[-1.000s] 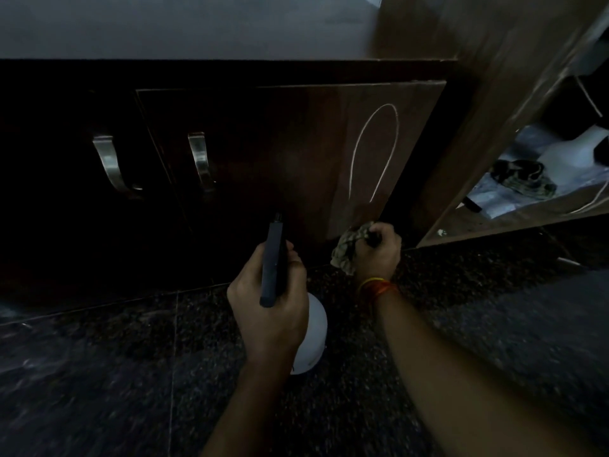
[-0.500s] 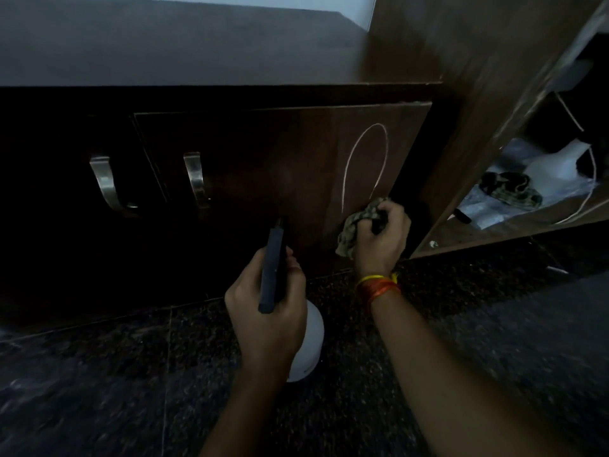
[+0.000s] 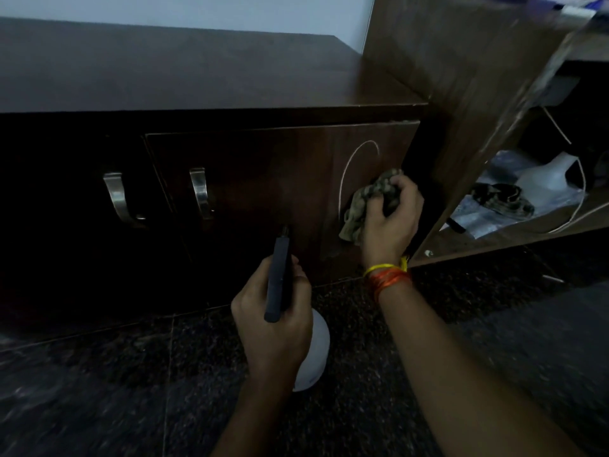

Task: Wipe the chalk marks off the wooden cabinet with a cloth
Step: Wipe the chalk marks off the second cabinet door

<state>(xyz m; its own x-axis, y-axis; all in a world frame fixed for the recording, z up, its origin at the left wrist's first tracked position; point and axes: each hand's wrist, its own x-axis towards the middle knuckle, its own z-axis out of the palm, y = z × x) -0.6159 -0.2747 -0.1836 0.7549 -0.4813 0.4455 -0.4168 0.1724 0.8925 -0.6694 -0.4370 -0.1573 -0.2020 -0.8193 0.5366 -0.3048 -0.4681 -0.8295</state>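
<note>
A low dark wooden cabinet (image 3: 204, 77) fills the upper half of the view. A white chalk oval (image 3: 354, 163) is drawn on its right door (image 3: 273, 179); only the oval's upper and left arc shows. My right hand (image 3: 390, 222) grips a crumpled greenish cloth (image 3: 362, 206) and presses it against the door over the oval's lower right part. My left hand (image 3: 275, 316) holds a white spray bottle (image 3: 316, 351) with a dark trigger head (image 3: 278, 278), lower down in front of the door.
Two metal handles (image 3: 199, 192) (image 3: 117, 197) sit on the doors to the left. An open wooden shelf unit (image 3: 487, 100) stands at the right, holding a plastic bag and a cloth. Dark speckled stone floor (image 3: 99, 390) lies below.
My right hand has moved up the door with the cloth, from below the oval onto it. The oval's lower right line is no longer visible. My left hand kept the bottle about where it was.
</note>
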